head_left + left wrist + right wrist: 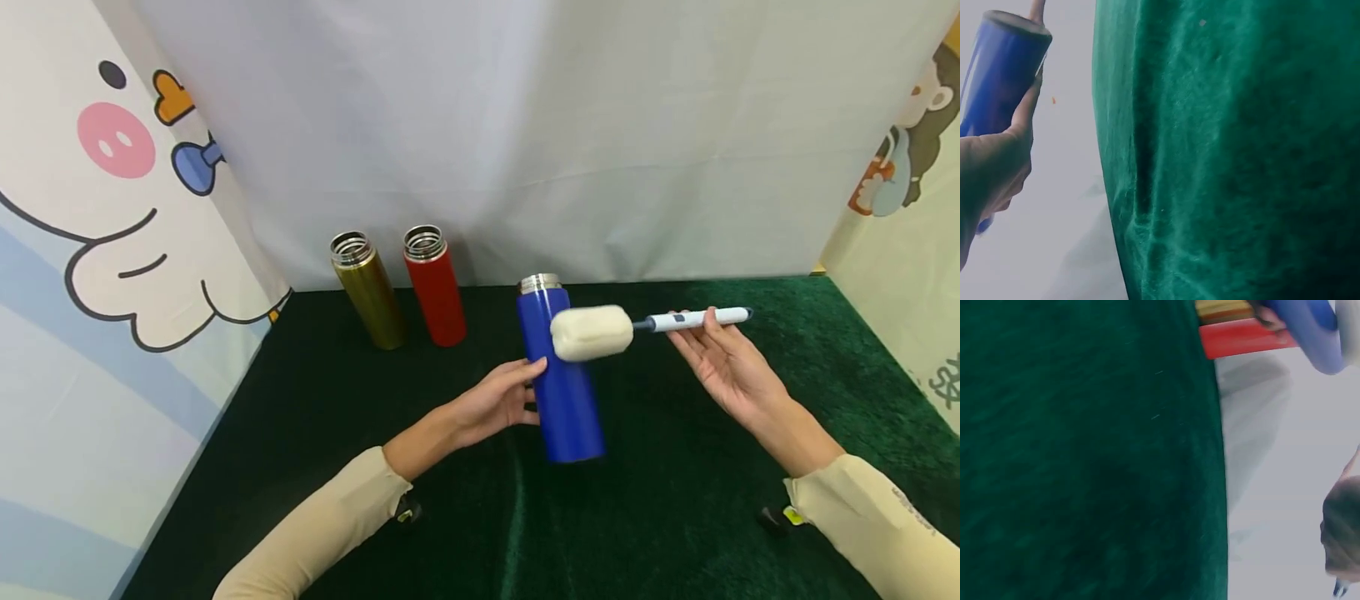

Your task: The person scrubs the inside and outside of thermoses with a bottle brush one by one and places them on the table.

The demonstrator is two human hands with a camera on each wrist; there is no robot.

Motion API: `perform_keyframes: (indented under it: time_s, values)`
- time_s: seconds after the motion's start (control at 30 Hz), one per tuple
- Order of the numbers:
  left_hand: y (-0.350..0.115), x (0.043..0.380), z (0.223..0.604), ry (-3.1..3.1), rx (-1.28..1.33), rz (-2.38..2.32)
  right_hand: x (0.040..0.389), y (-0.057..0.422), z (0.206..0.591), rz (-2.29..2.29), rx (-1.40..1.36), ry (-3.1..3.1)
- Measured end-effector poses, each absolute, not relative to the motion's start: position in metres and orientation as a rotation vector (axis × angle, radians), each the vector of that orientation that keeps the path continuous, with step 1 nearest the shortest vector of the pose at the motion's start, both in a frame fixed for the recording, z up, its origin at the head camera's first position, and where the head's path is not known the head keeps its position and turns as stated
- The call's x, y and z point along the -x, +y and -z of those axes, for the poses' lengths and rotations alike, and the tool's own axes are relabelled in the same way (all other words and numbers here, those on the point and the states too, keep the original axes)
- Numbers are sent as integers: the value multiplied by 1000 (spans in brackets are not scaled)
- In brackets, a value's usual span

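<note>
My left hand grips a blue bottle around its middle, thumb across the front. The bottle is lidless, with a bare steel neck, and tilts slightly, its mouth toward the back. In the left wrist view the left hand wraps the blue bottle. My right hand holds a sponge bottle brush by its white handle, between thumb and fingers. Its cream sponge head lies in front of the bottle's upper side in the head view; whether they touch, I cannot tell. The right wrist view catches the right hand only at the edge.
Behind and to the left stand a gold bottle and a red bottle, both lidless with steel necks. Dark green cloth covers the table. A pale curtain closes off the back, with cartoon-printed panels at both sides.
</note>
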State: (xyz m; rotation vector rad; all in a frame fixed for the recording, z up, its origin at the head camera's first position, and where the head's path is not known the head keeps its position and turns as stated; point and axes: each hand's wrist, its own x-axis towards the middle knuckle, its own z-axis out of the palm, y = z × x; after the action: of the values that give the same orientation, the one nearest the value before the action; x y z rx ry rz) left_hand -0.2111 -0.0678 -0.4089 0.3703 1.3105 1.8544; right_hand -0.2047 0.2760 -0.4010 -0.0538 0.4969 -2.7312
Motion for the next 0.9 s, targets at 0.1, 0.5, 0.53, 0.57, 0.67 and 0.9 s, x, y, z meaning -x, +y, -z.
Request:
perform_keyframes:
  time_s: [0.1, 0.5, 0.53, 0.57, 0.67, 0.9]
  values:
    - [-68, 215, 406, 1304, -337, -1939, 201, 276, 408, 2646, 175, 641]
    - [-66, 210, 409, 1329, -347, -1751, 212, 275, 391, 2797, -42, 410]
    - [-67, 209, 409, 1336, -357, -1733, 213, 276, 390, 2808, -73, 351]
    - [-67, 208, 410, 1339, -364, -1722, 213, 277, 389, 2810, -103, 294]
    - [-66, 207, 410, 1334, -372, -1737, 210, 280, 392, 2789, -141, 235]
    - [-61, 209, 411, 1300, -358, -1784, 203, 284, 400, 2749, -54, 284]
